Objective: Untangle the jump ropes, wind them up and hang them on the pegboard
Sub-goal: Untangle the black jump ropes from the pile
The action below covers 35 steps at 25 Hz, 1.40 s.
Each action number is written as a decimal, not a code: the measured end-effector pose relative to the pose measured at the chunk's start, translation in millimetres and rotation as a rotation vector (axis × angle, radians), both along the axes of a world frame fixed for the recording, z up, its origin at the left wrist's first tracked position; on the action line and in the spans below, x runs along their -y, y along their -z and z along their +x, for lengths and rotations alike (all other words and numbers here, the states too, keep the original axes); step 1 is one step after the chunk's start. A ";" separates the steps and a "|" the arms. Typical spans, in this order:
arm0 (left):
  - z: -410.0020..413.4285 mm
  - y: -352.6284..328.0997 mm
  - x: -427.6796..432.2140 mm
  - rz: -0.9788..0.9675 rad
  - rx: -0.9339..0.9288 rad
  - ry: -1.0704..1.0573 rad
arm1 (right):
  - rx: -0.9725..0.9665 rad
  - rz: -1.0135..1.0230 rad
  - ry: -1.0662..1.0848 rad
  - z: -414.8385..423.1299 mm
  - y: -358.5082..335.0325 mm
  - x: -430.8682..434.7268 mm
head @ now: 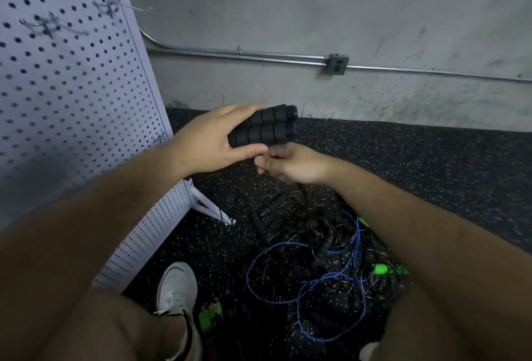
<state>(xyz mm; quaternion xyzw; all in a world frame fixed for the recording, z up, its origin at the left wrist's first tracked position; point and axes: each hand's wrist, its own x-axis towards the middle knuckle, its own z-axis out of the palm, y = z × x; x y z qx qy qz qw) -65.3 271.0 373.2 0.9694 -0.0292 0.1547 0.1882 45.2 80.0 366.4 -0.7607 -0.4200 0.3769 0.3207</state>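
- While the left hand (207, 142) grips the two black foam handles (264, 127) side by side, just right of the pegboard (72, 101), the right hand (290, 165) sits beneath them with its fingers curled. It seems to pinch the black cord (302, 190) where it leaves the handles, though blur keeps me from being sure.
- The cord drops from that hand to the tangled pile on the floor, right of the pegboard's foot. There a blue rope (302, 288), green handles (385, 270) and more black handles (270, 208) lie mixed.
- The step in hand is probably winding this rope. Keep the handles flush and parallel, draw the cord up slowly so it slips free of the blue loops, and lay each turn snug beside the last.
- The wire hooks (46, 26) high on the pegboard look bare, so leave one loop loose to hang there.
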 end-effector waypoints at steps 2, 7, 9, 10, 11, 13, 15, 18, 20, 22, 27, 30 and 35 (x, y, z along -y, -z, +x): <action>-1.5 2.9 -8.1 0.080 -0.039 -0.008 | -0.017 -0.030 0.078 19.3 -4.7 17.8; 7.7 20.0 -3.3 0.384 -0.080 0.034 | 0.084 0.043 0.298 18.7 -5.0 55.9; 18.2 25.7 7.2 0.449 -0.039 0.074 | 0.233 0.043 0.333 14.3 -2.6 60.6; 21.8 26.2 12.5 0.469 -0.022 0.081 | 0.304 0.051 0.344 14.4 -0.4 62.9; 25.7 26.5 17.9 0.494 -0.003 0.081 | 0.358 0.057 0.361 15.7 1.1 65.9; 33.4 28.3 27.2 0.540 0.018 0.079 | 0.415 0.054 0.408 17.6 2.3 73.2; 39.4 30.3 36.4 0.546 -0.001 0.071 | 0.465 0.036 0.444 18.1 4.6 80.8; 44.9 33.8 48.3 0.568 -0.031 0.073 | 0.592 0.005 0.488 14.2 4.2 89.7; 46.4 34.9 53.8 0.581 -0.038 0.075 | 0.633 -0.014 0.512 11.6 5.5 93.9; 47.4 36.0 57.5 0.595 -0.042 0.076 | 0.687 -0.029 0.517 8.0 6.5 96.7; 45.1 45.7 65.3 0.652 -0.055 0.116 | 1.002 -0.029 0.323 -3.9 8.6 102.3; 39.4 51.6 66.4 0.595 -0.068 0.152 | 0.989 0.005 0.175 -3.6 12.1 114.5; 28.7 57.0 74.1 0.539 -0.051 0.210 | 0.835 0.070 -0.028 11.9 4.4 135.3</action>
